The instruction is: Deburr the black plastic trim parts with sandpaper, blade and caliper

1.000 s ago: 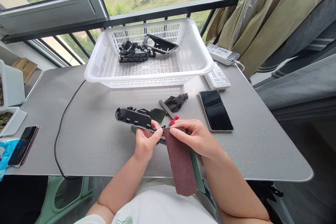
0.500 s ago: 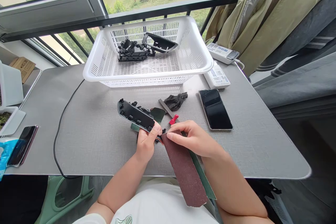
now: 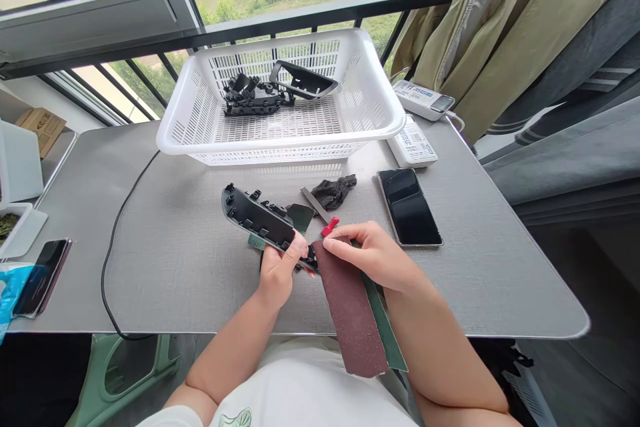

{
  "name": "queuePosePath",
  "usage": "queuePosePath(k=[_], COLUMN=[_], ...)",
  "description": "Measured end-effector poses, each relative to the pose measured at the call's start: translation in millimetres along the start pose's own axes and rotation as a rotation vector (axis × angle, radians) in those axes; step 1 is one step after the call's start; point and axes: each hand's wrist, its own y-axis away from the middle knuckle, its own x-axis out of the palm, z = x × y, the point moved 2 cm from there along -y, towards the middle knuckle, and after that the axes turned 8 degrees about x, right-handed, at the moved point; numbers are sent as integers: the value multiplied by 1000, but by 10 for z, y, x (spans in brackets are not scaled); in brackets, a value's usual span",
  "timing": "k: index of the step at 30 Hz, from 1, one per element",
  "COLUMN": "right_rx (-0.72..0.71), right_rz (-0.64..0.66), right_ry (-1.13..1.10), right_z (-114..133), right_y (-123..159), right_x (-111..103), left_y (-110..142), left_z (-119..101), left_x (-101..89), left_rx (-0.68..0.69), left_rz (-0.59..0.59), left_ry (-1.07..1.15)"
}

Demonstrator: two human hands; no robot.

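The black plastic part [image 3: 257, 219] is above the middle of the table [image 3: 170, 267], the left hand [image 3: 279, 273] clamped on its near right end. Just right, the right hand [image 3: 373, 255] pinches the maroon sandpaper [image 3: 353, 313] between thumb and fingers. Beyond lie a red-handled tool [image 3: 316, 204] and a dark crumpled cloth [image 3: 334, 193]; right, a black phone [image 3: 410, 208]; far, a white basket [image 3: 280, 149].

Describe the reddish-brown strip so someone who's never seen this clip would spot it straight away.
Find the big white basket on the gray table. Nearer the camera, the right hand pinches a long reddish-brown strip by its top end. Its color sets it apart from the green strip behind it and the black plastic part in the left hand.
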Motion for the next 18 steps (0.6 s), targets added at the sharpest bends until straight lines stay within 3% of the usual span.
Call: queuePosePath(k=[11,18], right_rx=[-243,-220], right_rz=[127,1], right_ry=[75,66], right_z=[28,22], right_y=[43,46], right_x=[22,-46], left_y=[-23,-31], left_z=[-91,-81], left_x=[-10,-16], left_rx=[-21,-10], left_rz=[18,52], left_ry=[116,142])
